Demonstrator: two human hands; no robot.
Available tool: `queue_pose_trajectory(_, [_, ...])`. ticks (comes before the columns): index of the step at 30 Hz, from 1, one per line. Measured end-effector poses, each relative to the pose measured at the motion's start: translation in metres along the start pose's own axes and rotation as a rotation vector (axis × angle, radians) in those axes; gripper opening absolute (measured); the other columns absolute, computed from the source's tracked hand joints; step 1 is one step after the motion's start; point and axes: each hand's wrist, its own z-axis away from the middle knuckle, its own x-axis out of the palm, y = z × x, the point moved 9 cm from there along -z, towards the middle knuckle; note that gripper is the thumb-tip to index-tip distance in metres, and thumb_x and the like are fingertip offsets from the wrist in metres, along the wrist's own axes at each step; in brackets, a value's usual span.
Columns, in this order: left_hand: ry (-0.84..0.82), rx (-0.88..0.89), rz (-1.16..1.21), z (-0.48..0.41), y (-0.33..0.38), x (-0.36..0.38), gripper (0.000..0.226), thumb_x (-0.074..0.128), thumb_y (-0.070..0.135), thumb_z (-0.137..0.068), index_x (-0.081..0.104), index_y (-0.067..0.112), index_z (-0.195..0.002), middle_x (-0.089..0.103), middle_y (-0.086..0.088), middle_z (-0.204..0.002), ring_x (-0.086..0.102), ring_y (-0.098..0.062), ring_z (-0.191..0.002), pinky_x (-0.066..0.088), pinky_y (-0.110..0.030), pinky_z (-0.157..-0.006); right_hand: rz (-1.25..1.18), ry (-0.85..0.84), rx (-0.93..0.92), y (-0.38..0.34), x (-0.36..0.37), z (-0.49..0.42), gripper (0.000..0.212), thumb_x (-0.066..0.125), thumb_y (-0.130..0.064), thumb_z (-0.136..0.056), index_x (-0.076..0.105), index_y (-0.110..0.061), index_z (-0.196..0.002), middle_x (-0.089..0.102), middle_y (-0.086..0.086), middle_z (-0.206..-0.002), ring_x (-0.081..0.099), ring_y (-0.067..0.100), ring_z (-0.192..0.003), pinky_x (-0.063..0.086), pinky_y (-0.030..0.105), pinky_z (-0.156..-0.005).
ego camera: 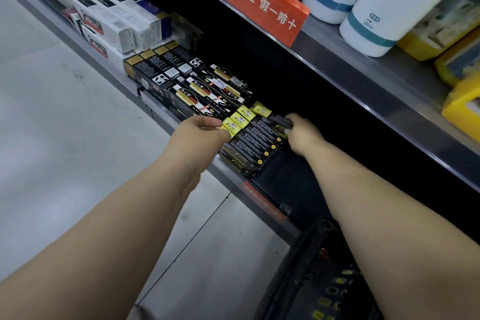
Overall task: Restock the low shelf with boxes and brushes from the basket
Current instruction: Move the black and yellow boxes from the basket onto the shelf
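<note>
Your right hand (305, 134) is pinching a dark box (279, 120) over the yellow-ended row (255, 143) on the low shelf (223, 174). Left hand (202, 128) is at that row's front, and I honestly can't tell if it's gripping anything.

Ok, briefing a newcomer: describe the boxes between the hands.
Below the orange sign, on the low shelf, lies a row of black boxes. Unlike the gold-labelled black boxes left of them, theirs have bright yellow ends.

Bright floor, deep shadow under shelf, blurred curved edges.
</note>
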Motion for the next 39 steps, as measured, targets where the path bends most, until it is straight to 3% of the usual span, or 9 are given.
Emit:
queue_pose_trajectory(3, [-0.031, 0.010, -0.017, 0.002, 0.001, 0.004, 0.014, 0.061, 0.009, -0.085, 0.061, 0.015, -0.098, 0.059, -0.002, -0.089, 0.055, -0.018, -0.086, 0.048, -0.027, -0.072, -0.017, -0.132, 0.000, -0.009, 0.022, 0.002, 0.051, 0.042, -0.018, -0.099, 0.026, -0.021, -0.147, 0.029, 0.017, -0.146, 0.041, 0.032, -0.127, 0.036, 0.034, -0.101])
queue_pose_trajectory(7, [-0.039, 0.016, -0.012, 0.003, 0.003, 0.005, 0.011, 0.061, 0.009, -0.086, 0.062, 0.016, -0.094, 0.060, -0.001, -0.088, 0.056, -0.017, -0.085, 0.047, -0.024, -0.069, -0.049, -0.187, 0.042, -0.011, 0.031, 0.006, 0.062, 0.045, -0.029, -0.098, 0.012, -0.028, -0.150, 0.020, 0.016, -0.149, 0.040, 0.035, -0.129, 0.039, 0.039, -0.100])
queue_pose_trajectory(23, [-0.107, 0.057, -0.047, 0.021, 0.016, 0.019, 0.009, 0.061, 0.011, -0.085, 0.063, 0.018, -0.089, 0.061, -0.004, -0.089, 0.057, -0.018, -0.082, 0.050, -0.031, -0.079, 0.023, -0.195, 0.034, -0.009, 0.023, 0.010, 0.060, 0.044, -0.015, -0.096, 0.017, -0.025, -0.149, 0.022, 0.019, -0.149, 0.034, 0.037, -0.132, 0.030, 0.040, -0.110])
queue_pose_trajectory(25, [-0.178, 0.096, -0.077, 0.033, 0.023, 0.031, 0.011, 0.060, 0.011, -0.086, 0.063, 0.018, -0.094, 0.061, -0.005, -0.089, 0.055, -0.018, -0.079, 0.049, -0.028, -0.073, -0.007, -0.174, 0.048, -0.020, 0.007, 0.023, 0.057, 0.047, -0.022, -0.097, 0.022, -0.021, -0.149, 0.026, 0.016, -0.147, 0.042, 0.033, -0.126, 0.038, 0.037, -0.104])
queue_pose_trajectory(27, [-0.285, 0.176, -0.147, 0.052, 0.034, 0.049, 0.015, 0.059, 0.011, -0.086, 0.064, 0.019, -0.098, 0.063, -0.004, -0.092, 0.057, -0.018, -0.079, 0.050, -0.022, -0.068, -0.109, -0.199, 0.002, -0.036, -0.016, 0.044, 0.047, 0.050, -0.026, -0.095, 0.040, -0.014, -0.140, 0.045, 0.011, -0.136, 0.051, 0.027, -0.117, 0.046, 0.036, -0.096])
queue_pose_trajectory(30, [-0.505, 0.311, -0.232, 0.091, 0.047, 0.087, 0.015, 0.061, 0.011, -0.085, 0.066, 0.022, -0.092, 0.067, 0.001, -0.092, 0.064, -0.019, -0.090, 0.052, -0.029, -0.085, -0.378, -0.234, -0.109, -0.051, -0.052, 0.101, 0.020, 0.056, -0.023, -0.089, 0.061, -0.018, -0.107, 0.063, -0.004, -0.097, 0.060, 0.013, -0.088, 0.053, 0.027, -0.071])
queue_pose_trajectory(31, [-0.576, 0.347, -0.256, 0.107, 0.048, 0.099, 0.013, 0.062, 0.012, -0.085, 0.068, 0.024, -0.088, 0.066, 0.004, -0.086, 0.064, -0.017, -0.084, 0.053, -0.032, -0.083, -0.428, -0.206, -0.165, -0.049, -0.066, 0.123, 0.012, 0.058, -0.021, -0.086, 0.063, -0.020, -0.098, 0.063, -0.007, -0.091, 0.061, 0.012, -0.086, 0.053, 0.026, -0.071])
queue_pose_trajectory(34, [-0.749, 0.475, -0.348, 0.152, 0.049, 0.133, 0.009, 0.065, 0.020, -0.084, 0.071, 0.024, -0.080, 0.058, 0.015, -0.063, 0.051, -0.002, -0.060, 0.041, -0.014, -0.058, -0.490, -0.022, -0.251, -0.012, -0.101, 0.187, 0.010, 0.062, -0.015, -0.086, 0.065, -0.024, -0.087, 0.067, -0.008, -0.089, 0.064, 0.010, -0.087, 0.051, 0.026, -0.081])
queue_pose_trajectory(39, [-0.995, 0.531, -0.487, 0.220, 0.019, 0.181, 0.006, 0.064, 0.019, -0.086, 0.069, 0.022, -0.087, 0.065, 0.007, -0.078, 0.052, 0.004, -0.064, 0.041, -0.007, -0.060, -0.687, 0.095, -0.092, 0.111, -0.110, 0.292, 0.021, 0.058, -0.007, -0.089, 0.064, -0.026, -0.084, 0.068, -0.004, -0.083, 0.065, 0.005, -0.074, 0.052, 0.021, -0.072])
